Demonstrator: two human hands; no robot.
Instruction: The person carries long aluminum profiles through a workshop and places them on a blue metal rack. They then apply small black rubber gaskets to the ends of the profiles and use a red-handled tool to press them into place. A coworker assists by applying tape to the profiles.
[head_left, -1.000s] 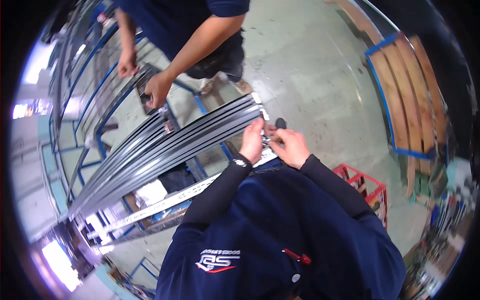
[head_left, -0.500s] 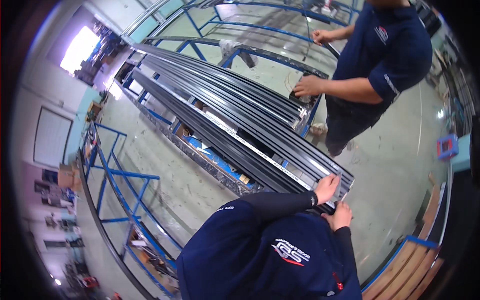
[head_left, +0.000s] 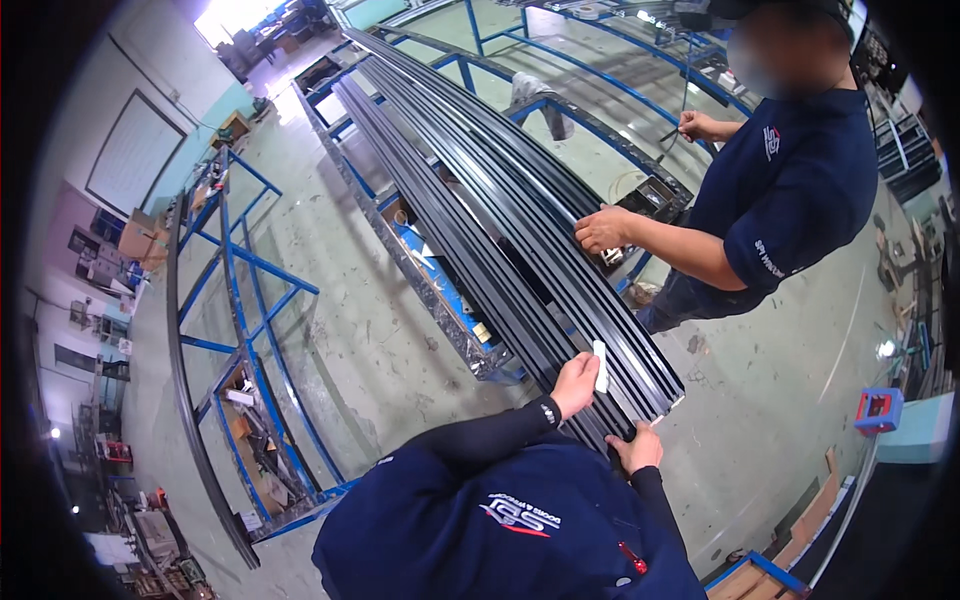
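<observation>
Long black metal profiles (head_left: 500, 235) lie side by side on a blue-framed workbench, their near ends in front of me. My left hand (head_left: 575, 386) is closed on a small flat white strip (head_left: 600, 366), held upright just over the profiles. Close to the near end, my right hand (head_left: 638, 448) is closed around the edge of the nearest black profile, thumb on top; some of its fingers are hidden. Across the bench a co-worker's hand (head_left: 600, 230) touches the far profiles. The co-worker's other hand (head_left: 700, 126) holds a thin dark item.
The co-worker (head_left: 800, 190) stands at the bench's far right side. A lower shelf (head_left: 440, 275) under the profiles bears loose pieces. Another blue metal frame (head_left: 250, 330) stands on the left. A red and blue box (head_left: 878, 410) is on the right, a wooden-slatted rack (head_left: 755, 580) at lower right.
The view has turned. My left hand has drawn back from the profile ends with the white strip. The long printed white band along a near profile no longer shows. The co-worker's hand has reached onto the profiles.
</observation>
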